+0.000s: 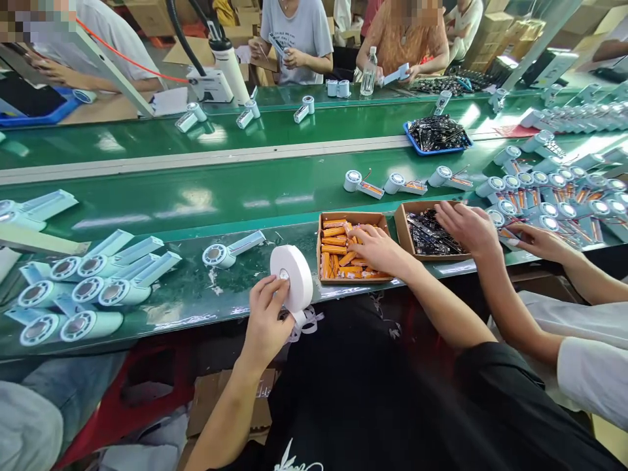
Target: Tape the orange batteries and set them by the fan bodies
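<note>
My left hand (267,314) grips a roll of white tape (300,278), fingers at its core; it stands on edge at the front of the green bench. A loose strip of tape hangs below it. My right hand (380,250) reaches into a cardboard box (356,280) of orange cylindrical batteries (334,241). Its fingers are stretched over the batteries, touching them; their tips are partly hidden among them. Left of the tape roll lies one light-blue housing (220,255) with a round end and a long open handle.
Several light-blue housings (105,291) cluster at the left. A co-worker's hand (468,229) is over a box of black parts (432,232) on the right. Housings with orange batteries (549,196) crowd the far right. Across the conveyor (206,196) sit other people and a blue tray (436,152).
</note>
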A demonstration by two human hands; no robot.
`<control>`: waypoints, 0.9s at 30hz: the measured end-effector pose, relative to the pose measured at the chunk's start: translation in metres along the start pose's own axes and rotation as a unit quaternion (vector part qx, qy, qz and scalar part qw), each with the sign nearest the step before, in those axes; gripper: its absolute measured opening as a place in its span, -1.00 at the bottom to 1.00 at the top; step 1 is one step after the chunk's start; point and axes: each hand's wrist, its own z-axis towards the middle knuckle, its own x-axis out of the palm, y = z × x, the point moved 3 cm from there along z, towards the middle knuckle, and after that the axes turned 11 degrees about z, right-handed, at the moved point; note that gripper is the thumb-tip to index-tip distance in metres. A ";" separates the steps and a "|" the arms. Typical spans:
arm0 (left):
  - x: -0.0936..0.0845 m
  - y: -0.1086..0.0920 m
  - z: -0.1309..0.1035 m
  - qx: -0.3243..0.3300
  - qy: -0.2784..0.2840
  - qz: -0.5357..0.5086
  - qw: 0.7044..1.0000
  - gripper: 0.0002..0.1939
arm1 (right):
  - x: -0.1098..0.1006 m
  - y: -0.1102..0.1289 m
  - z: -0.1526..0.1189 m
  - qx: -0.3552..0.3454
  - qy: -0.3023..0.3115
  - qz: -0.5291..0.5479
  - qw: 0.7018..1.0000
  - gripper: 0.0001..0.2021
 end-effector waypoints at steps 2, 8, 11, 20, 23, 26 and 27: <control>-0.001 -0.002 -0.001 0.002 0.004 0.001 1.000 -0.28 | -0.010 -0.002 -0.005 -0.009 -0.043 0.094 0.995 -0.72; 0.001 -0.008 0.003 0.027 0.024 0.040 0.999 -0.31 | -0.026 0.006 -0.022 0.049 -0.241 0.446 0.861 -0.60; 0.001 -0.014 0.009 0.054 0.031 0.063 0.996 -0.34 | -0.030 0.019 -0.026 0.057 -0.323 0.512 0.794 -0.62; -0.004 -0.026 0.014 0.144 0.053 0.152 0.976 -0.39 | -0.047 0.052 -0.021 0.067 -0.238 0.350 0.904 -0.64; -0.008 -0.030 0.017 0.171 0.050 0.181 0.967 -0.44 | -0.037 0.058 -0.013 0.049 -0.182 0.348 0.918 -0.65; -0.014 -0.032 0.021 0.178 0.041 0.202 0.962 -0.48 | -0.029 0.057 -0.012 0.058 -0.143 0.382 0.911 -0.67; -0.016 -0.032 0.022 0.177 0.038 0.207 0.961 -0.49 | -0.026 0.055 -0.013 0.064 -0.122 0.405 0.904 -0.63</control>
